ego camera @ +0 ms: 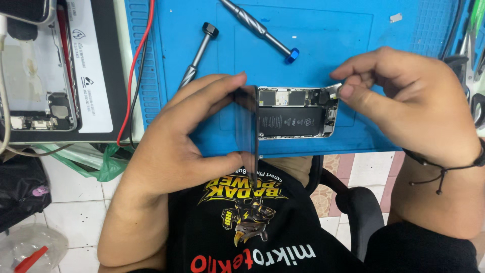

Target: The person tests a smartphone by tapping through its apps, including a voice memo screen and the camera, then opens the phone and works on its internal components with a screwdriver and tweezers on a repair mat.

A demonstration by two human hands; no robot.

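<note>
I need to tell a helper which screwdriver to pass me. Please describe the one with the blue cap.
On the blue work mat, two screwdrivers lie above the opened phone. The blue-capped screwdriver is the right one, slanting down to the right; the other screwdriver has a black cap.

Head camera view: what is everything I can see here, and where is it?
Opened phone body: one, silver with black battery, on mat centre.
Screen panel: one, dark, lifted upright on edge at the body's left end.
Screwdrivers: two, silver; black-capped one upper left, blue-tipped one top centre.
Work mat: one, blue, covers bench.
Heating plate device: one, black and white, far left.
Wires: red and black, beside device.
Green bag: one, below device.
Chair: one, black, below bench.
Left hand: holds screen panel.
Right hand: pinches the phone body's right end.
</note>
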